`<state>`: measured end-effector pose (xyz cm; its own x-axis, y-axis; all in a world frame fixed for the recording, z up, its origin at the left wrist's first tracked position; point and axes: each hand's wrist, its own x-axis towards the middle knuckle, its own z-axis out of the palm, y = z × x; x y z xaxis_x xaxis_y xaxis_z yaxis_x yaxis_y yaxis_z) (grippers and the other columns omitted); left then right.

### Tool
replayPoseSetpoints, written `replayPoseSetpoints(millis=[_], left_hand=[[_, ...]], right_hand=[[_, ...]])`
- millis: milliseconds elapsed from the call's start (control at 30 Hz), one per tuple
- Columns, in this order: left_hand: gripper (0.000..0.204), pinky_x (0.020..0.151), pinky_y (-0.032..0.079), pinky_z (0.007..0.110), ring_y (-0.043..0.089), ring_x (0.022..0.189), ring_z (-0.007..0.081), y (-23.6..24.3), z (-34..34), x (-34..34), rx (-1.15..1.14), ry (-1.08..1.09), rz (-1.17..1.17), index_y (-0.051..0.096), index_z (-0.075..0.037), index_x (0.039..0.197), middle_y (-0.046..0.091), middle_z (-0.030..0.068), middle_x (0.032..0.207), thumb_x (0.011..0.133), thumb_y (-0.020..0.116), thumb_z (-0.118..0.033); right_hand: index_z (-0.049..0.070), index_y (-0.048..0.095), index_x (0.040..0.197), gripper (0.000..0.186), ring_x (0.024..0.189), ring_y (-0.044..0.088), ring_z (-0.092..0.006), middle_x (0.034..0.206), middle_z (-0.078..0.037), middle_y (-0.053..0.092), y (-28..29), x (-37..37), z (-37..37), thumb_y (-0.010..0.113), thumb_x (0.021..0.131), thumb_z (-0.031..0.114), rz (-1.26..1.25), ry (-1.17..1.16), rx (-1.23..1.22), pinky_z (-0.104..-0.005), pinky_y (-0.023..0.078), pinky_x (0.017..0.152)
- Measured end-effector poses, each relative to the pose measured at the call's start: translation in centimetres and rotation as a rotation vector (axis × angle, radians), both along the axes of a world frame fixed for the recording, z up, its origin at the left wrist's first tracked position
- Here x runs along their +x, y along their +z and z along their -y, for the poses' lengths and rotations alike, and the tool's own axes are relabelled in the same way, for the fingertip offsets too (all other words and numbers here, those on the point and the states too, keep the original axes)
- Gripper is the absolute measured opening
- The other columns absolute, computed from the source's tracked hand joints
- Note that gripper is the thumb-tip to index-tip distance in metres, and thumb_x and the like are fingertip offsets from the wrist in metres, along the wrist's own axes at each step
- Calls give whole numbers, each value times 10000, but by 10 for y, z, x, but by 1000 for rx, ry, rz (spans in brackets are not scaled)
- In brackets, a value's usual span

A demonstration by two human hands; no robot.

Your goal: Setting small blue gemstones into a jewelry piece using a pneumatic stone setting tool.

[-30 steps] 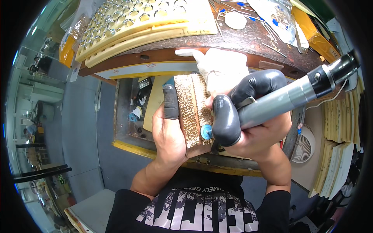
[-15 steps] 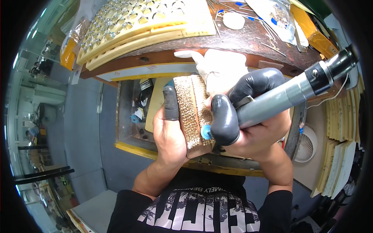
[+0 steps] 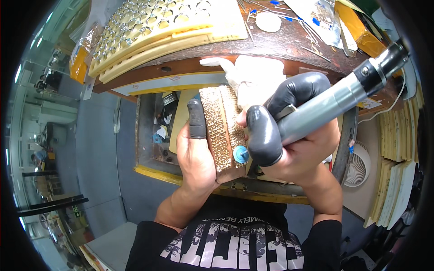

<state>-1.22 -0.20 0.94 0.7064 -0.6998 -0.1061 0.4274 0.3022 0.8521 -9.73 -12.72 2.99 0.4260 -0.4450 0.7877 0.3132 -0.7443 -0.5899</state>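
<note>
My left hand (image 3: 196,160), with a black cot on its thumb, grips a brown block (image 3: 233,174) covered with rows of small gold-coloured pieces (image 3: 214,124) either side of a bare strip. My right hand (image 3: 294,153), with black cots on thumb and forefinger, is closed on a grey and black rotary handpiece (image 3: 330,108) slanting up to the right. A blue disc (image 3: 240,154) at its tip lies on or just over the lower right rows; contact is unclear. Something white and crumpled, like a glove or cloth (image 3: 255,77), is just beyond the block. Some fingers are hidden.
A dark wooden bench (image 3: 294,40) holds yellow trays (image 3: 153,34) of rings, thin rods, a white disc (image 3: 268,22) and plastic bags (image 3: 316,22). An open drawer (image 3: 149,171) lies below my hands. At right are a fan (image 3: 356,165) and stacked boards (image 3: 395,135).
The handpiece's rear end has risen and shifted slightly left, with my right hand tilting along with it. The block and left hand have barely moved.
</note>
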Motion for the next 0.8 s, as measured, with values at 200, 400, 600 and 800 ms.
replayPoseSetpoints(millis=[200, 400, 600, 800], left_hand=[[426, 727, 585, 308, 709, 843, 199, -2, 0, 0, 15, 23, -23, 576, 45, 1192, 697, 148, 1027, 1079, 380, -316], [419, 762, 581, 305, 706, 876, 193, -6, -1, 2, -28, 2, 3, 577, 51, 1199, 696, 148, 1047, 1076, 396, -306], [420, 778, 581, 307, 705, 891, 194, -6, -3, 2, -64, 2, -19, 578, 56, 1200, 694, 147, 1057, 1075, 403, -304], [422, 774, 583, 309, 706, 883, 190, -6, -2, 2, -62, -11, -32, 579, 55, 1199, 694, 144, 1051, 1073, 410, -311]], right_hand=[[-45, 643, 754, 71, 587, 601, -95, 707, -56, 637, 1, 1, -4, 713, 754, -31, -21, -42, 29, -222, 460, 545], [-40, 639, 754, 80, 590, 602, -90, 737, -57, 641, -1, 1, -4, 718, 754, -35, 6, -41, 2, -222, 460, 542], [-49, 607, 814, 120, 609, 625, -88, 740, -59, 644, 1, 1, -5, 717, 766, -37, 5, -27, 35, -213, 480, 556], [-52, 600, 801, 125, 613, 639, -95, 737, -55, 642, 1, 2, -5, 719, 765, -38, 0, -18, 54, -215, 487, 554]])
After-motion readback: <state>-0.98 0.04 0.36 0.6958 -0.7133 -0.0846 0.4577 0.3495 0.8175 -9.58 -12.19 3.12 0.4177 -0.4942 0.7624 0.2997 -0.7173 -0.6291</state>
